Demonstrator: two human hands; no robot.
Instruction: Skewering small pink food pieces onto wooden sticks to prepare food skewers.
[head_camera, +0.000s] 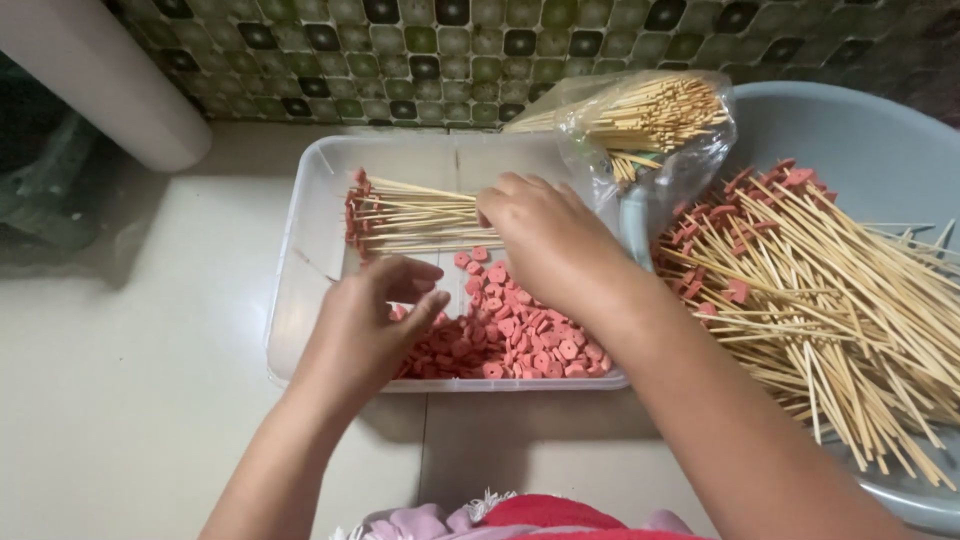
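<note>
From the head cam, the left hand (365, 325) had curled fingers dipped into the red discs (520, 335) in the clear tub (300, 250). The right hand (535, 235) pinched at the tub's row of skewers (415, 215), grip unclear.

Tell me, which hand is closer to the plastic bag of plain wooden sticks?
Right. The right hand reaches over the clear tub, just beside the plastic bag of sticks. The left hand sits further away, over the pink discs at the tub's near side.
</note>
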